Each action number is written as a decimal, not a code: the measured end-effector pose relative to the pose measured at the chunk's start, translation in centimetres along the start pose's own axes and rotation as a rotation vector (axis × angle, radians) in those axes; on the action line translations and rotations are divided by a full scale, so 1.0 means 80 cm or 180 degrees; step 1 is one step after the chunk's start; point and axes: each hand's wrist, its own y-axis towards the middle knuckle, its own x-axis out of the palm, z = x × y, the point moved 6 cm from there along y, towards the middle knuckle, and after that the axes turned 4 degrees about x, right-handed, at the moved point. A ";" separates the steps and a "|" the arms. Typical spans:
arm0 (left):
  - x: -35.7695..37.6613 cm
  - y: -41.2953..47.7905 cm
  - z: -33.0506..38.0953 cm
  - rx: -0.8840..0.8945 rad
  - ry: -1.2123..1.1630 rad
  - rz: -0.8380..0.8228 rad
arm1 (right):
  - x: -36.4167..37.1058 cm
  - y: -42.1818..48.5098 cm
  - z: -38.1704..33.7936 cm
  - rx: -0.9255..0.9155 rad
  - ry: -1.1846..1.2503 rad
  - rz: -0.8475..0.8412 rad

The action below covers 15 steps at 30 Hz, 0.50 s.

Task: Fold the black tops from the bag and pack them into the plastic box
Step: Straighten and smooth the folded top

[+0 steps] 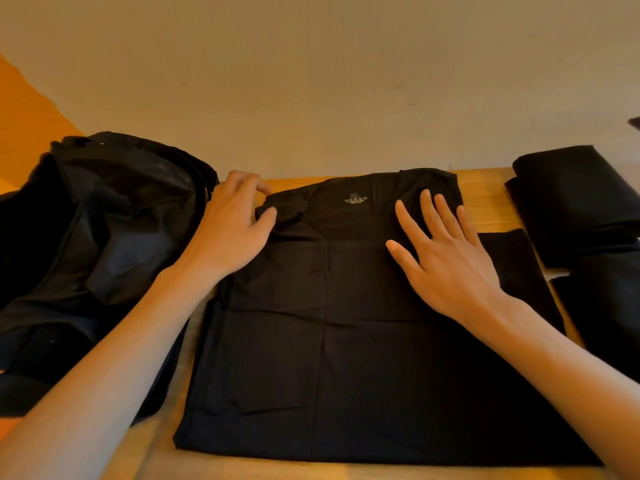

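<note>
Your left hand (232, 223) pinches the top's (329, 341) upper-left edge beside the bag (104, 220); right hand (446, 251) flat, grip wide; counter (166, 445) shows lower left.

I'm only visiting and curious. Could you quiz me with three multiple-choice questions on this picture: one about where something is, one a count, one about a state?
1. Where is the bag relative to the top?
A. To its left
B. To its right
C. Lying on it

2. How many hands touch the top?
A. None
B. One
C. Two

3. How is the right hand?
A. Clenched in a fist
B. Flat, fingers spread
C. Holding a box

Answers:
1 A: the bag sits beside the top on the left side of the view.
2 C: the left hand pinches the top's shoulder and the right hand presses on the top.
3 B: its straight fingers lie spread on the fabric.
</note>
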 end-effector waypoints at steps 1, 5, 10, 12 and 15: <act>0.002 0.011 -0.001 0.0018 0.0072 -0.0001 | 0.001 0.000 -0.001 -0.0009 -0.0005 0.0002; 0.022 0.058 -0.003 0.0115 -0.0005 -0.0248 | 0.003 -0.002 0.000 0.0005 -0.0037 -0.0027; 0.039 0.101 -0.007 0.0259 -0.0160 -0.0228 | 0.005 -0.002 0.001 0.0014 -0.0039 0.0006; 0.041 0.115 -0.014 0.0024 -0.0280 -0.0086 | 0.006 -0.002 0.001 0.0029 -0.0047 0.0007; 0.047 0.130 -0.028 -0.0330 -0.0369 0.0110 | 0.006 -0.003 0.001 0.0014 -0.0023 0.0011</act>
